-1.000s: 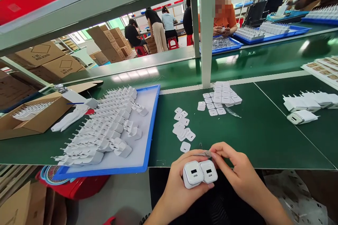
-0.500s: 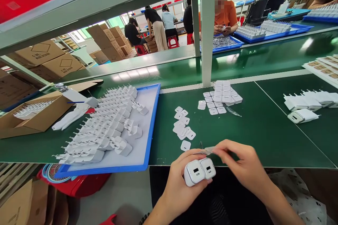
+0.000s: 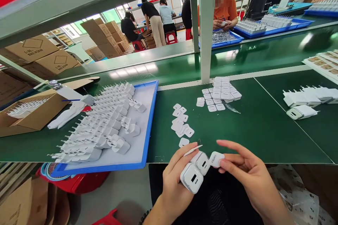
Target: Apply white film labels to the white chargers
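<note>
Two white charger plugs [image 3: 193, 177] sit side by side in my left hand [image 3: 174, 182], their port faces turned toward me. A thin white piece [image 3: 192, 150] stands under that hand's forefinger, seen almost edge-on. Between thumb and fingers my right hand [image 3: 245, 172] pinches a small square white cover plate [image 3: 216, 159] with grey lettering, close beside the nearer plug end. Its forefinger is stretched out above the plate. Loose cover plates with slots [image 3: 182, 123] lie on the green table just beyond my hands. Farther back is a stack of lettered plates [image 3: 223, 89].
A blue-rimmed tray [image 3: 151, 119] full of chargers stands to the left, beside a cardboard box [image 3: 31, 116] holding more. Several chargers [image 3: 303, 102] lie at the right. A shelf post [image 3: 206, 28] rises at the table's back; a person in orange [image 3: 227, 10] works beyond it.
My right hand has drawn a cover plate away from my left hand's fingers and turned it face-up, lettering visible. The chargers in my left hand have tilted. The view has shifted slightly.
</note>
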A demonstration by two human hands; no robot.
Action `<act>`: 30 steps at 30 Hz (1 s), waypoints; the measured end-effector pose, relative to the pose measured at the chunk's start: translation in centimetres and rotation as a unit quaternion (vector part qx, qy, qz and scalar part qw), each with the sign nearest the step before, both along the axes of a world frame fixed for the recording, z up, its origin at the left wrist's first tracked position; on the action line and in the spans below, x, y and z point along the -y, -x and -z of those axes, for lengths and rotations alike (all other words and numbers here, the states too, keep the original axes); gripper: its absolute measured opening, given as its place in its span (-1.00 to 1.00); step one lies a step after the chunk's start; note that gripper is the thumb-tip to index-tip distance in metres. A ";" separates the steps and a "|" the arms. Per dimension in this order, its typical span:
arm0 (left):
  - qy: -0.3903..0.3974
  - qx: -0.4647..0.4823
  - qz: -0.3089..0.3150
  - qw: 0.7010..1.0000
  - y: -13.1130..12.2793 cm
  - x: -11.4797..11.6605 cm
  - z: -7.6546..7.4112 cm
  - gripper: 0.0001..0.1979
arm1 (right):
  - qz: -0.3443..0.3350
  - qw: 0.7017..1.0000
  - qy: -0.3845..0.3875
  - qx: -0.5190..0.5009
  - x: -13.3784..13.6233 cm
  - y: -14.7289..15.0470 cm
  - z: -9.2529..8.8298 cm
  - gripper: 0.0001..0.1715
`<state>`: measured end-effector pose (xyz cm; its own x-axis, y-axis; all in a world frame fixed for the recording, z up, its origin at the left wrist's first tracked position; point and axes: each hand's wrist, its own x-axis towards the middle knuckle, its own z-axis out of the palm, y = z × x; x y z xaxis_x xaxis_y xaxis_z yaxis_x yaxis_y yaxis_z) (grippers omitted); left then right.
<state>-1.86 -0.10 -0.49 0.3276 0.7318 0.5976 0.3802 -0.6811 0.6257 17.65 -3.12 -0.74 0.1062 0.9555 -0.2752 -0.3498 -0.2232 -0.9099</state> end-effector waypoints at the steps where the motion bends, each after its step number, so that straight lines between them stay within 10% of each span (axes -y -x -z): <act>1: -0.001 0.002 -0.001 1.000 0.0 0.0 0.0 -0.55 | -0.003 1.000 0.003 -0.003 -0.1 0.1 0.0 -0.65; 13: 0.013 0.005 -0.008 1.000 0.3 0.2 -0.2 -0.56 | -0.045 0.979 0.029 -0.198 0.7 0.9 -1.2 -0.65; 30: -0.022 0.000 0.020 1.000 0.5 0.3 -0.4 -0.62 | -0.035 0.987 0.033 -0.151 1.0 3.1 -2.0 -0.63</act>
<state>-2.37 -0.42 -0.05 0.3569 0.6904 0.6292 0.3520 -0.7233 0.5940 14.51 -4.10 1.27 -0.0566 0.9363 -0.3467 -0.5845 -0.3126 -0.7487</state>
